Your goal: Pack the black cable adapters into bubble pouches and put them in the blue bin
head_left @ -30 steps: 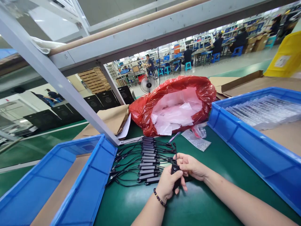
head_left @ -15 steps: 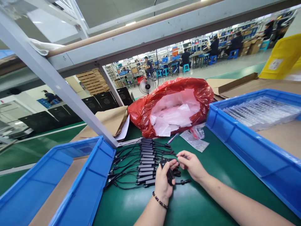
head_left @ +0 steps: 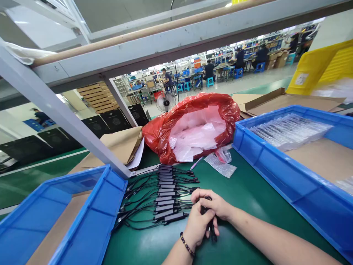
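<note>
My left hand (head_left: 196,225), with a beaded bracelet at the wrist, is closed around a bundled black cable (head_left: 211,231). Fingers of my right hand (head_left: 213,204) wrap the top of the same bundle, touching my left hand. Part of the bundle is hidden by the fingers, and its lower end hangs below them. Just left of my hands, several black adapters with cables (head_left: 166,198) lie in a column on the green table (head_left: 149,244).
A blue bin (head_left: 82,224) stands at the left; another blue bin (head_left: 275,169) at the right holds bubble-wrapped packs. Behind are a red bag (head_left: 160,138) of bubble pouches, a loose bubble sheet (head_left: 221,165), a pen (head_left: 196,163) and a metal frame (head_left: 63,106).
My right hand has come down onto my left hand and closed on the cable, which is now gathered into a bundle. The whole view has shifted somewhat to the right.
</note>
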A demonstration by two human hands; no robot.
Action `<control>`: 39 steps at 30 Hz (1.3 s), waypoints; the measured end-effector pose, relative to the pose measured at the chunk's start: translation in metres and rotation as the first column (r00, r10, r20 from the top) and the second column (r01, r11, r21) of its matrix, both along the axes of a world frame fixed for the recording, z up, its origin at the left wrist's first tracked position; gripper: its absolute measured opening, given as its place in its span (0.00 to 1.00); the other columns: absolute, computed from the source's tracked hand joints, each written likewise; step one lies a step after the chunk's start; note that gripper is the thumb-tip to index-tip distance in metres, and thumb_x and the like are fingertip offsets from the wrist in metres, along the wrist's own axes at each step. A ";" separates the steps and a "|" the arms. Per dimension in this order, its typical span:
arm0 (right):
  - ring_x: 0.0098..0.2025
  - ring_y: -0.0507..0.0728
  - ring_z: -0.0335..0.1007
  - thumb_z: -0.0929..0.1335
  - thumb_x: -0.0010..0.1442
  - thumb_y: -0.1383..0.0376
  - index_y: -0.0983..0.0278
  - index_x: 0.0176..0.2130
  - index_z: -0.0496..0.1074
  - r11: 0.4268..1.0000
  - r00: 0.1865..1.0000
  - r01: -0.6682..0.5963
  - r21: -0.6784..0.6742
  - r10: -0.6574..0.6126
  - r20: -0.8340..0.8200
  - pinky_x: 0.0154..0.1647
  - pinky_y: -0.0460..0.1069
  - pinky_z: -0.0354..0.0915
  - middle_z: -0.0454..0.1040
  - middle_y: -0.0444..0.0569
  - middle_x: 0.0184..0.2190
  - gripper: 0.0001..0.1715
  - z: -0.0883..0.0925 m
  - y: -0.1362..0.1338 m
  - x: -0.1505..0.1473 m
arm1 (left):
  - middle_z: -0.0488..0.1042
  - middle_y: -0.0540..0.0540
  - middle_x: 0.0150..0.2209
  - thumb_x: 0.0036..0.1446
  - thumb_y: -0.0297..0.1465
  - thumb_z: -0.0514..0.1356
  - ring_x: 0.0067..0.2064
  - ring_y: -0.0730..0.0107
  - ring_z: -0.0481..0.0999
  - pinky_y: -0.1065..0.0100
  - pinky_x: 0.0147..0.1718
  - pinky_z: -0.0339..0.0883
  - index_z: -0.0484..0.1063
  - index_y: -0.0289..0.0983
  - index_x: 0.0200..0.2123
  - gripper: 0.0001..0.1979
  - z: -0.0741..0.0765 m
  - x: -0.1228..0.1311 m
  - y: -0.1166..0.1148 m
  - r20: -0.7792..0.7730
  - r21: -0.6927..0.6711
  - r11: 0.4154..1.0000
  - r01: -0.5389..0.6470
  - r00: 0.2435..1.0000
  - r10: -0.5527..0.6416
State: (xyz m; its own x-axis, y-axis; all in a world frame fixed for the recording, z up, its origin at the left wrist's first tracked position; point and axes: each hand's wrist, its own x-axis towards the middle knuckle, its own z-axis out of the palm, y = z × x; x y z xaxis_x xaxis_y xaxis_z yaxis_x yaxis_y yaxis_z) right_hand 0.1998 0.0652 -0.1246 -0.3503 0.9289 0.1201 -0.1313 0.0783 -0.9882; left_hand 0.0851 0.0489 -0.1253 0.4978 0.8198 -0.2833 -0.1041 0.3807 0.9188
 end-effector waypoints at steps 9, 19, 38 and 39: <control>0.28 0.53 0.63 0.61 0.57 0.49 0.66 0.18 0.67 0.980 0.991 0.134 0.148 -0.131 -0.031 0.33 0.48 0.60 0.68 0.48 0.23 0.28 0.006 0.008 0.009 | 0.72 0.43 0.20 0.35 0.29 0.65 0.20 0.66 0.75 0.80 0.07 0.56 0.68 0.28 0.25 0.13 0.005 -0.007 0.003 0.069 -0.226 0.948 0.223 0.975 -0.213; 0.45 0.66 0.60 0.66 0.52 0.56 0.69 0.39 0.70 0.751 0.103 0.414 0.514 -0.600 0.793 0.44 0.58 0.57 0.68 0.61 0.41 0.19 -0.016 0.049 0.078 | 0.73 0.44 0.21 0.40 0.36 0.63 0.19 0.68 0.74 0.79 0.09 0.55 0.66 0.31 0.26 0.15 0.002 -0.009 0.007 -0.023 -0.142 0.990 -0.001 1.000 -0.003; 0.21 0.51 0.64 0.74 0.37 0.51 0.67 0.28 0.69 0.762 0.680 0.562 -0.322 -0.647 -0.345 0.25 0.47 0.61 0.71 0.44 0.19 0.24 -0.002 0.045 0.048 | 0.72 0.45 0.19 0.38 0.32 0.63 0.17 0.69 0.73 0.79 0.07 0.55 0.64 0.31 0.24 0.12 -0.001 -0.008 0.006 -0.033 -0.222 0.960 0.168 0.983 -0.179; 0.21 0.51 0.65 0.74 0.36 0.51 0.66 0.29 0.69 0.761 0.669 0.548 -0.348 -0.648 -0.363 0.25 0.47 0.61 0.71 0.44 0.20 0.25 -0.001 0.044 0.045 | 0.72 0.44 0.19 0.37 0.32 0.63 0.17 0.69 0.73 0.79 0.07 0.55 0.64 0.31 0.24 0.12 -0.002 -0.007 0.005 -0.032 -0.232 0.951 0.203 0.976 -0.216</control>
